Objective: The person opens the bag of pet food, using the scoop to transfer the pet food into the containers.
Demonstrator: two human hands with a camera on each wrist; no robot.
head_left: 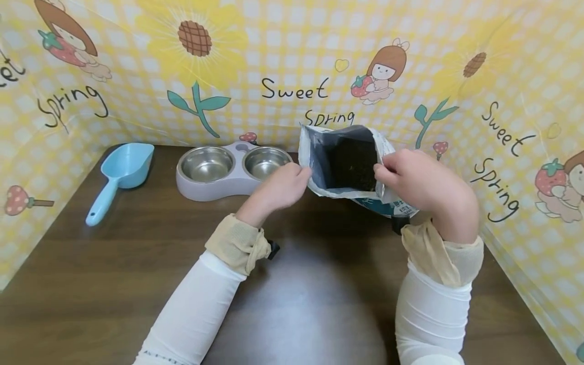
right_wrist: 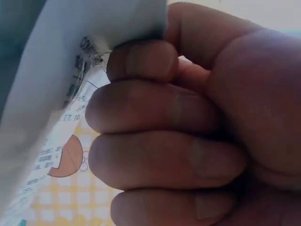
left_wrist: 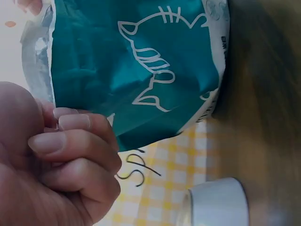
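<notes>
We read black "Sweet" above "Spring" on patterned back wall (head_left: 292, 45); same pair on right wall (head_left: 515, 71); "Spring" plus cut-off "et" on left wall (head_left: 23, 147). Left wrist view: we catch only "Sp". Small print on bag (left_wrist: 89, 70) too blurred for us.

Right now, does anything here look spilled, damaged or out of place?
No, nothing stands out. The left hand and right hand hold the bag open; its dark contents sit inside, with no spill visible. The bowl stand is upright, and the scoop lies apart on the table.
</notes>
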